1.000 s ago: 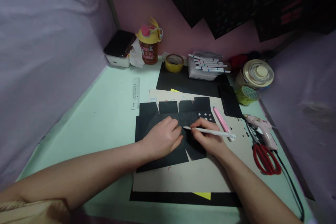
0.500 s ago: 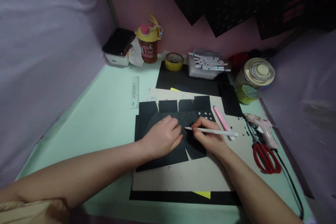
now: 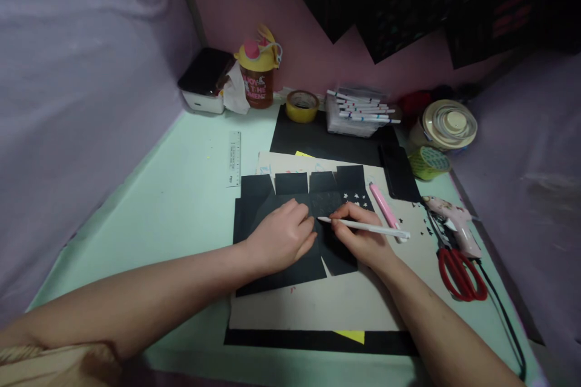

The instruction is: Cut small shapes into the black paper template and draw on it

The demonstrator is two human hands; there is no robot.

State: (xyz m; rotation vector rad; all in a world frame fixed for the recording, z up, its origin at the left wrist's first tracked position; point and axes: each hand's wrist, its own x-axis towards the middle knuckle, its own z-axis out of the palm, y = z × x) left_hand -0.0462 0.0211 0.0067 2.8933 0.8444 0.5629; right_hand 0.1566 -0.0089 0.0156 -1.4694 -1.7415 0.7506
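In my right hand (image 3: 358, 233) is a slim white pencil (image 3: 376, 228), its tip on the black paper and pointing left. My left hand (image 3: 282, 234) rests closed on the same black paper (image 3: 267, 278), its fingers curled under and partly hidden; I cannot see whether they hold anything. Flaps with slits between them run along the paper's top edge, and another slit shows at the bottom. Small star-shaped holes (image 3: 356, 201) are cut near its upper right. Faint pale marks show on the paper just above the pencil tip.
Beneath lies a pale board (image 3: 272, 314). To the right are a pink cutter (image 3: 384, 205), red-handled scissors (image 3: 462, 275) and a glue gun (image 3: 458, 224) with its cord. A ruler (image 3: 234, 159) lies left; yellow tape (image 3: 302, 107), markers (image 3: 363, 107) and a bottle (image 3: 258, 75) stand behind.
The pencil tip has shifted very slightly left and up, with the right hand's fingers. The left hand stays where it was on the paper.
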